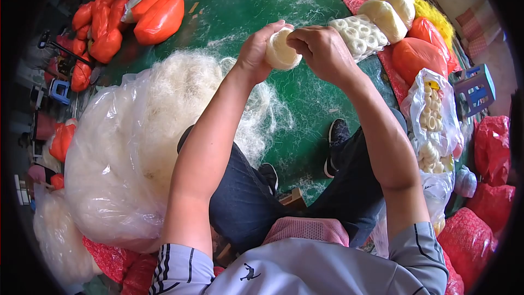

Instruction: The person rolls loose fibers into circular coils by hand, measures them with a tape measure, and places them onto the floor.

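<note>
A small rounded coil of pale fibre (282, 53) is held up in front of me, over the floor. My left hand (255, 52) is closed around its left side, with the thumb near the top. At the coil's upper right rim, my right hand (323, 52) is closed in a pinch, palm turned down. Its fingertips touch the coil; what lies between them is hidden. Below and left of my hands spreads a big heap of loose pale fibre (183, 90), its stray strands reaching over the green floor.
Clear plastic (103, 158) wraps the heap's left side. A bag of finished coils (357, 35) lies right of my hands, near orange bags (417, 57) and a blue plastic stool (475, 90). More orange bags (158, 16) sit far left. My shoes (338, 136) rest on the green floor (295, 109).
</note>
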### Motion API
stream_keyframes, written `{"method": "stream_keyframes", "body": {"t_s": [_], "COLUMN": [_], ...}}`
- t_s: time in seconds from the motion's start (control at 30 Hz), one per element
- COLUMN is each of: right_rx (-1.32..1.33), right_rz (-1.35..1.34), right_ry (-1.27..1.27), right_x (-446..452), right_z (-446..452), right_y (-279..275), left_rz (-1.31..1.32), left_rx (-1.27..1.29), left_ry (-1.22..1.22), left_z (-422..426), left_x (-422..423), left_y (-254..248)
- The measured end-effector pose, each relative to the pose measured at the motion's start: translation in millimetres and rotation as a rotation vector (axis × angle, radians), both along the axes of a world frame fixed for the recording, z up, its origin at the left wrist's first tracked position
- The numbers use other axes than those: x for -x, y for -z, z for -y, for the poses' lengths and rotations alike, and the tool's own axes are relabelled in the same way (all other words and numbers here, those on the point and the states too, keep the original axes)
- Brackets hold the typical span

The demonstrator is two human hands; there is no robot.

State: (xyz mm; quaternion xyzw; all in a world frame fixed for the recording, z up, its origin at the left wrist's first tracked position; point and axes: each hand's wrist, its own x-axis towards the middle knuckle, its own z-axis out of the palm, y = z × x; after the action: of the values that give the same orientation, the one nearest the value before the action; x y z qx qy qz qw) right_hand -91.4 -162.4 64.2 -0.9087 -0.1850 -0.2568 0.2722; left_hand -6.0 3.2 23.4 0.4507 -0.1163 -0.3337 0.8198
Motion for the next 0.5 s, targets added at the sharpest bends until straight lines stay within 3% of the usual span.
{"method": "stream_keyframes", "body": {"t_s": [0.27,0.5], "right_rx": [0.157,0.13], "right_rz": [-0.048,-0.093], "right_ry": [0.295,0.306], "right_x": [-4.1,-10.3], "right_z": [-25.7,-35.0], "right_y": [22.2,33.1], "left_rz": [0.029,0.06], "left_rx": [-0.004,-0.01], "left_ry": [0.026,-0.004], "left_z": [8.7,14.2], "left_x": [11.3,13.5], "left_y": [-3.5,8.6]}}
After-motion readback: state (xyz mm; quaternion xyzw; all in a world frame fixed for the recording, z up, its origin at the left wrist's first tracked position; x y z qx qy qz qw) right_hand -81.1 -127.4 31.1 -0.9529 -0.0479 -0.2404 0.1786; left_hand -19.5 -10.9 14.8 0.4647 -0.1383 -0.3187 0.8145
